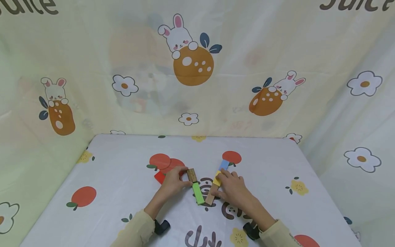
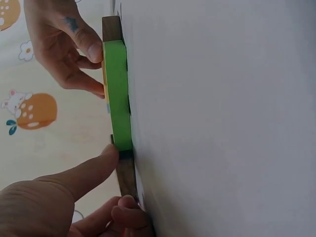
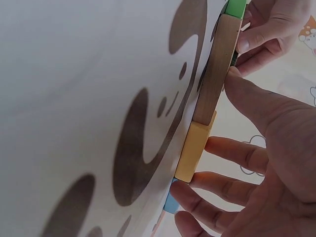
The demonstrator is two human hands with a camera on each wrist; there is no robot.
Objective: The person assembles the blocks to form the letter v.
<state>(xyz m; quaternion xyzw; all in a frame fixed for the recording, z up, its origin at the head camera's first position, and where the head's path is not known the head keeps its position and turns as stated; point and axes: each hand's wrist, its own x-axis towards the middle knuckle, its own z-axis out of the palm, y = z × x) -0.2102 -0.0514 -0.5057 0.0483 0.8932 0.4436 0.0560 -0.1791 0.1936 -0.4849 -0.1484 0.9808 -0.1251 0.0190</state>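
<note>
On the tabletop, wooden blocks form a V whose point faces me. The V's left side is a dark brown block point(image 1: 192, 175) and a bright green block point(image 1: 198, 193) end to end. Its right side runs from a blue block point(image 1: 224, 164) through a yellow block point(image 1: 217, 179) to a light brown block point(image 1: 211, 194). My left hand point(image 1: 173, 181) holds the dark brown block, thumb by its join with the green one and fingertips at its far end. My right hand point(image 1: 236, 188) lies along the right row, thumb at the light brown block and loosely spread fingers by the yellow and blue ones.
A red block point(image 1: 159, 177) lies partly hidden behind my left hand. The white tablecloth point(image 1: 262, 164) has printed fruit, flowers and brown lettering. A patterned curtain point(image 1: 234, 103) stands behind the table and along both sides.
</note>
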